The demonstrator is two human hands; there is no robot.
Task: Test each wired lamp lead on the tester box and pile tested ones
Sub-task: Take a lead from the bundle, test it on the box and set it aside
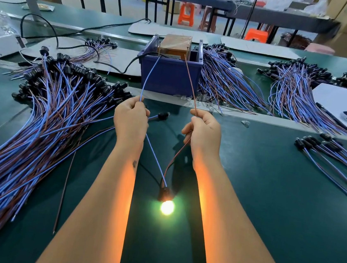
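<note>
A: What's in the blue bin [170, 77] at twelve o'clock?
B: The brown tester box [176, 46].
A: The hands?
B: Left hand [131, 120] pinches the blue wire [149, 75], right hand [205, 132] the brown wire [190, 79]; the bulb [167, 206] glows at six.

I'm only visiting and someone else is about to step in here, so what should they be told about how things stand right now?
Left hand pinches the blue wire; right hand pinches the brown wire. Both wires run up to the tester box.
The bulb of this lead is lit, low between the forearms, so it seems to pass.
A big pile of leads lies on the left, with more bundles right of the box and a small bundle at far right. Which are tested I cannot tell.
Left: lay this lead aside, test the next.
</note>
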